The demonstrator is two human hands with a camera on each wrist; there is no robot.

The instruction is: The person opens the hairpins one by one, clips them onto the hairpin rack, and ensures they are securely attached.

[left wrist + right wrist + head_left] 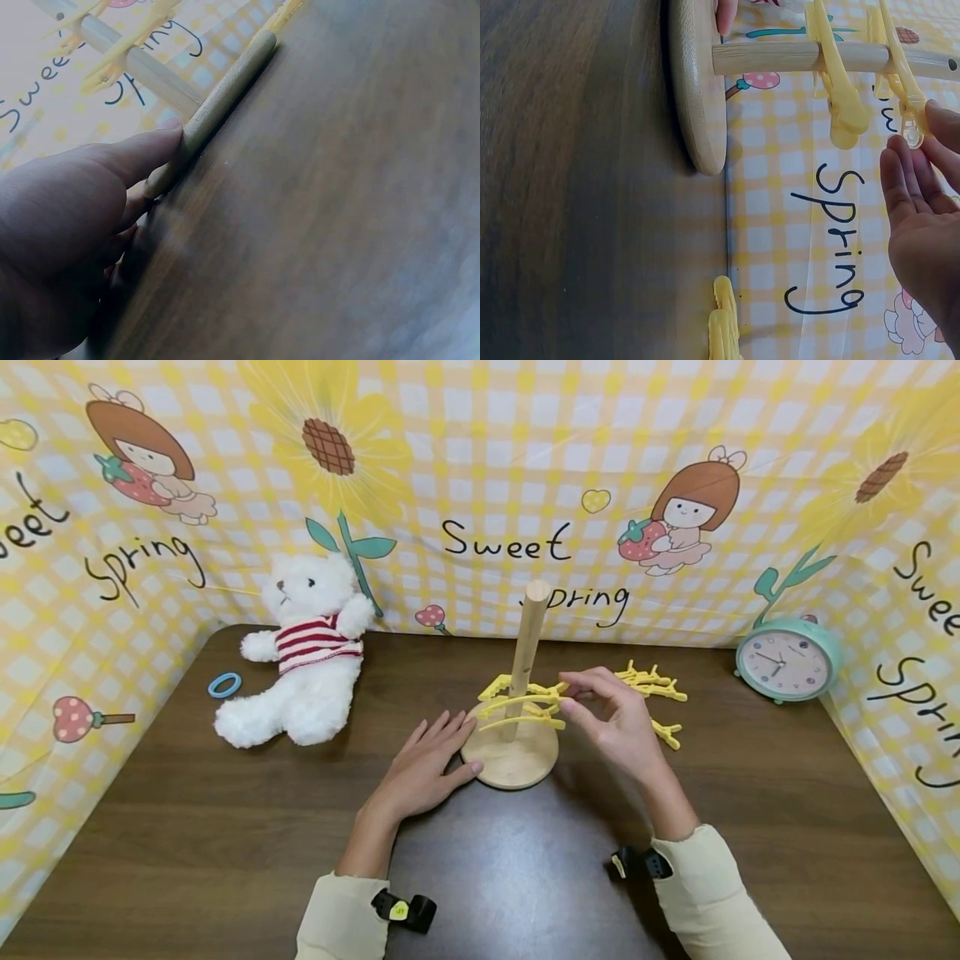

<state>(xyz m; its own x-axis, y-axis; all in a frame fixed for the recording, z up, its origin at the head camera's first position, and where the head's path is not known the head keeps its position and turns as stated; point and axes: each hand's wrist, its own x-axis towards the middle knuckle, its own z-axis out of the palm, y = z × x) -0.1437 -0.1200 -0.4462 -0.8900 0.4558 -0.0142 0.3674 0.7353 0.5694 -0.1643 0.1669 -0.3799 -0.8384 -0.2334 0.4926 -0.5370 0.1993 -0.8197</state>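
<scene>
A round wooden base (512,768) with an upright pole (531,627) stands mid-table. Two yellow banana hair clips are around the pole, one above the other. The end of the upper clip (901,71) is pinched between thumb and fingers of my right hand (618,722). Beneath it, the lower clip (844,101) hangs apart from the hand. My left hand (427,768) rests at the base's left edge with fingers extended, its thumb touching the rim. Several more yellow clips (651,682) lie on the table behind the right hand, which partly hides them.
A white teddy bear (318,693) in a striped top sits at the back left, beside a blue ring (224,685). At the back right stands a mint alarm clock (787,660). Patterned cloth (487,460) walls the table (187,852) on three sides.
</scene>
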